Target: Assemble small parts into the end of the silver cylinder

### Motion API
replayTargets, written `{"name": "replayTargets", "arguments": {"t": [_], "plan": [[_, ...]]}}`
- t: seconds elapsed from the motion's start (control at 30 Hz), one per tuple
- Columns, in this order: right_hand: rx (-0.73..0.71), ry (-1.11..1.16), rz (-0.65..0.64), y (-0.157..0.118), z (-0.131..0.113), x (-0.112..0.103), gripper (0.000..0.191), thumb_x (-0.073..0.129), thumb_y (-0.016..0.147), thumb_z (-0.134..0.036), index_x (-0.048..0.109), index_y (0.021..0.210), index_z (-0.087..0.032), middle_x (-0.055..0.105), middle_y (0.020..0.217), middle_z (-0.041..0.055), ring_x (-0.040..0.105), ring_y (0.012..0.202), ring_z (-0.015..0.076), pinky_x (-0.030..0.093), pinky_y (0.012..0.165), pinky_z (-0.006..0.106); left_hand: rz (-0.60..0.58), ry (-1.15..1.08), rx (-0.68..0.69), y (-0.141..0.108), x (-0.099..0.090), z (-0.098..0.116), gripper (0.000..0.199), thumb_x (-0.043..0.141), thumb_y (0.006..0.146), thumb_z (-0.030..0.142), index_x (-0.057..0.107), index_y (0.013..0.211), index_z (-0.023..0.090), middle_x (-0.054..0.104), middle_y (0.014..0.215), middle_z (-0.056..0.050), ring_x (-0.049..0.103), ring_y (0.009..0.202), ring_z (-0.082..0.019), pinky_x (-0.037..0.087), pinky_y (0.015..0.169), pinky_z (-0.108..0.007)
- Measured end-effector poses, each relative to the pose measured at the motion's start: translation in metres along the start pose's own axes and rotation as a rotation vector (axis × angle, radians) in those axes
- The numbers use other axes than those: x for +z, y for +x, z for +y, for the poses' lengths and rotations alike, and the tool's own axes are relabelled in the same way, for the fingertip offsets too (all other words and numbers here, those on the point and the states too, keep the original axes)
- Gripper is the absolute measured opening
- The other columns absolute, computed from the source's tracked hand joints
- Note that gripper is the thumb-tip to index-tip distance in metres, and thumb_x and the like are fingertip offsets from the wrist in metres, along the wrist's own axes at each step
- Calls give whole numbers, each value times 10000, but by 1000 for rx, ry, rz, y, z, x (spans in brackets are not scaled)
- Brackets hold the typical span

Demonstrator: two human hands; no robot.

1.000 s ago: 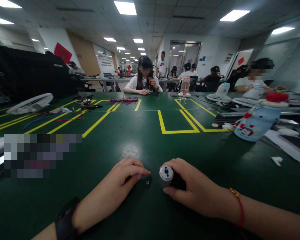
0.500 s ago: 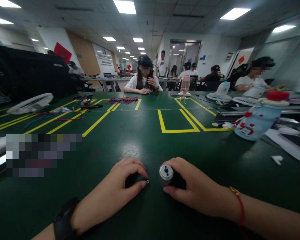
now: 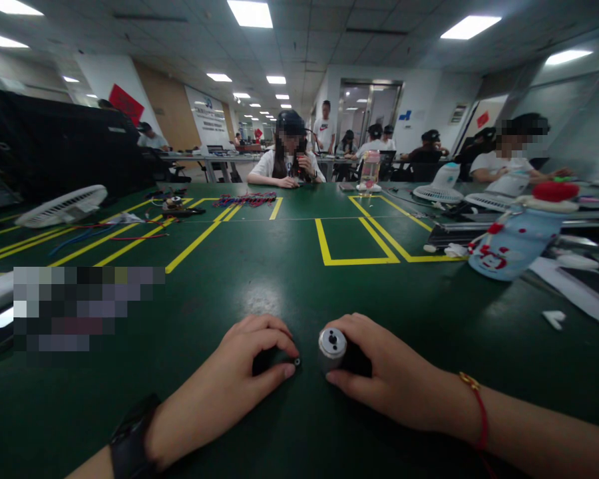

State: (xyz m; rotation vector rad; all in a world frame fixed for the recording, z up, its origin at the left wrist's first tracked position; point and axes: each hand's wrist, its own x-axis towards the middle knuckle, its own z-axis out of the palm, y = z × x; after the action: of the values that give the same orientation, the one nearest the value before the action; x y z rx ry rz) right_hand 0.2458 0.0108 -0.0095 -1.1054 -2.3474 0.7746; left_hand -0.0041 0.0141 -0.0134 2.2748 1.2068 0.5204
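Observation:
My right hand (image 3: 374, 362) is wrapped around a small cylindrical motor (image 3: 332, 346), which stands upright on the green table. Its silver top faces up, with a dark centre and two dark holes. To the left of it, my left hand (image 3: 252, 366) has thumb and index finger nearly together at a tiny ring-shaped metal part (image 3: 297, 362). That part sits right at the fingertips, a short gap from the motor; its exact kind is too small to make out.
On the green table (image 3: 259, 286) are yellow tape lines (image 3: 362, 262). At the right stand a blue bottle (image 3: 509, 246) and white fans (image 3: 436, 189); wires (image 3: 247, 199) and a fan guard (image 3: 62, 206) lie left. A person (image 3: 287, 156) sits opposite.
My left hand has shifted very slightly to the right, with the tiny ring-shaped part at its fingertips. My right hand and the motor look unmoved.

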Motion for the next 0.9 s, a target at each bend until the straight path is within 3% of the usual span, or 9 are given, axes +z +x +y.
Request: {"name": "replayTargets", "arguments": {"t": [0.47,0.67,0.9], "plan": [[-11,-4,15,2,0,2,308,681,799,-195,566,1084,-224,609,1012,19,518,891,201,416,781,341,50,-71,7,4,1,5,77,622,891,210,676,902,263,637,1037,-1,577,1005,-203,447,902,-356],[-33,0,19,2,1,1,311,689,790,-197,561,1073,-217,603,1016,18,514,890,197,412,778,339,194,-143,61,13,-14,28,95,574,929,205,638,968,262,628,1026,9,588,972,-176,463,870,-321],[-55,2,18,2,4,3,248,672,808,-219,565,1031,-205,597,970,25,505,858,197,413,746,330,131,-92,147,27,-15,52,127,582,918,155,658,939,255,646,997,14,594,960,-176,459,855,-316]]}}
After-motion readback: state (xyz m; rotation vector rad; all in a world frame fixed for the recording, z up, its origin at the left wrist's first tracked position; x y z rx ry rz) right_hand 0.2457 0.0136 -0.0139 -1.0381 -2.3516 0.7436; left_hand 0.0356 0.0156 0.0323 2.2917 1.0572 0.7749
